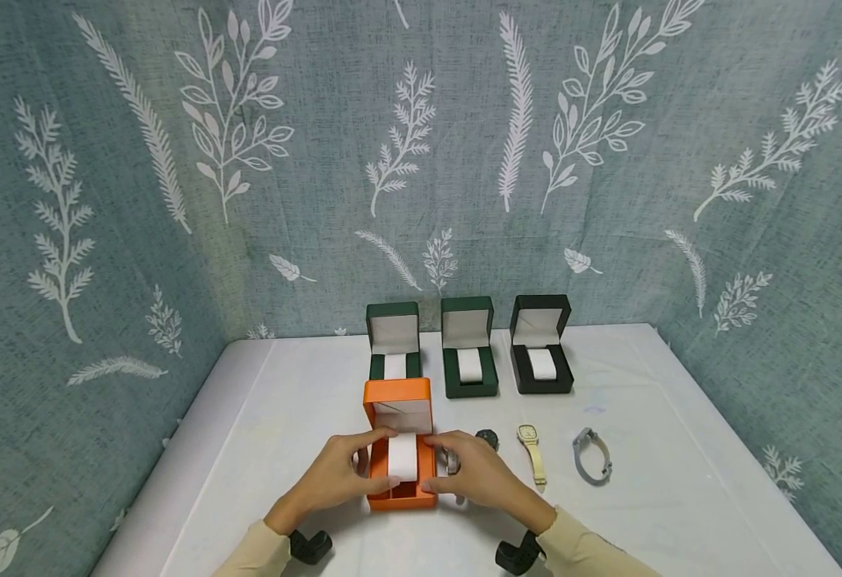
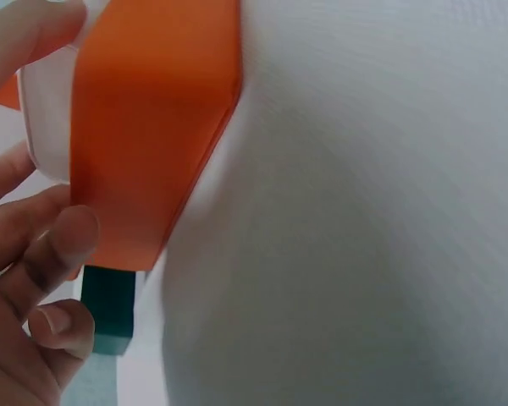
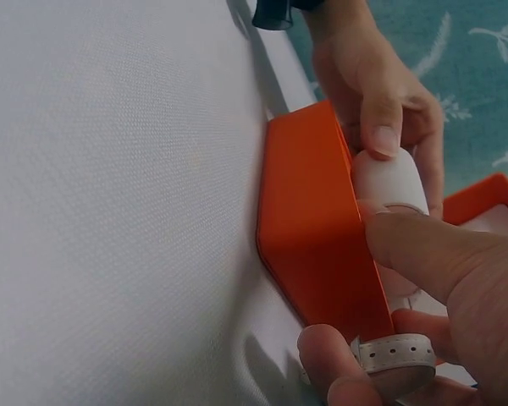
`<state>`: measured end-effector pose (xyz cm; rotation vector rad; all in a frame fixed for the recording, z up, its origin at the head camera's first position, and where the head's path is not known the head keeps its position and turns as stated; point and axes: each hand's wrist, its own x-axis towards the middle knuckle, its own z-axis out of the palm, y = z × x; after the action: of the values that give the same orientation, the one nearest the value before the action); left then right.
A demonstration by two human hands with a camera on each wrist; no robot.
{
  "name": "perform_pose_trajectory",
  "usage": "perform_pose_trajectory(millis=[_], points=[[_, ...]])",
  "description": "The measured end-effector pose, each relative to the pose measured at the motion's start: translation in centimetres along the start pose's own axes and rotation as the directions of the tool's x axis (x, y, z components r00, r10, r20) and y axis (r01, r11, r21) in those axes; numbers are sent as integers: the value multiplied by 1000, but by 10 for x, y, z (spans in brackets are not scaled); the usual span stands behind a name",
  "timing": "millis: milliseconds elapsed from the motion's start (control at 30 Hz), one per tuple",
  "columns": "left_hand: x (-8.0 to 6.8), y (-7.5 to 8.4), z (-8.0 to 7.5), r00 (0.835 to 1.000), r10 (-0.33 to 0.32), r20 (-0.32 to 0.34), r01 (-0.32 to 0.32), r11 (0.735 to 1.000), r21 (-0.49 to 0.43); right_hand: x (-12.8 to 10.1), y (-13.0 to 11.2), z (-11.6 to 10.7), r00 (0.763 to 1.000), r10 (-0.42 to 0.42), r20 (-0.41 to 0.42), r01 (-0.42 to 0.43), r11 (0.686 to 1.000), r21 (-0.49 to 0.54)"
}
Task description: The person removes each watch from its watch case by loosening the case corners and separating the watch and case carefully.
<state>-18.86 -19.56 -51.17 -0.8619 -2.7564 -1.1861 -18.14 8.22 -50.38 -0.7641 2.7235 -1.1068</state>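
An open orange watch box (image 1: 401, 505) stands on the table, its lid raised, with a white cushion (image 1: 402, 457) in its lower part. My left hand (image 1: 337, 469) pinches the cushion's left end; the right wrist view shows that thumb pressed to the white cushion (image 3: 389, 179). At the box's right side, my right hand (image 1: 474, 469) holds the wall, thumb at the near rim and index finger farther back. A watch with a pale, holed strap (image 3: 396, 352) sits by its lower fingers, mostly covered by the hand in the head view.
Behind stand two open green watch boxes (image 1: 471, 390) and an open black watch box (image 1: 545, 385), each with a white cushion. Right of my hands lie a dark watch (image 1: 488, 437), a gold watch (image 1: 533, 455) and a grey-strapped watch (image 1: 593, 478). Patterned cloth (image 1: 464, 160) surrounds the white table.
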Motion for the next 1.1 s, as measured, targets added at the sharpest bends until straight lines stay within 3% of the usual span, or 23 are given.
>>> perform_pose_trajectory(millis=[233, 533, 633, 800, 867, 933, 1100], points=[[-2, -3, 2, 999, -3, 32, 0, 996, 85, 0, 0, 1, 1000, 5, -4, -5, 1000, 2], [-5, -5, 0, 998, -19, 62, 17, 1000, 24, 0, 0, 2, 1000, 3, -17, -3, 1000, 8], [-8, -10, -2, 999, -37, 28, 37, 999, -20, 0, 0, 2, 999, 30, -15, -30, 999, 40], [-11, -18, -10, 991, -68, -113, 60, 996, -67, -1, 0, 1, 998, 64, -2, -64, 997, 53], [-12, -23, -14, 987, -83, -136, 72, 994, -88, -1, 0, 1, 998, 59, 8, -59, 998, 35], [-12, -27, -17, 990, -102, -99, 91, 990, -105, -2, -1, 1, 998, 52, 20, -53, 998, 19], [-11, -32, -21, 990, -94, 109, 107, 986, -128, -3, -3, 1, 997, 58, 51, -58, 998, 1]])
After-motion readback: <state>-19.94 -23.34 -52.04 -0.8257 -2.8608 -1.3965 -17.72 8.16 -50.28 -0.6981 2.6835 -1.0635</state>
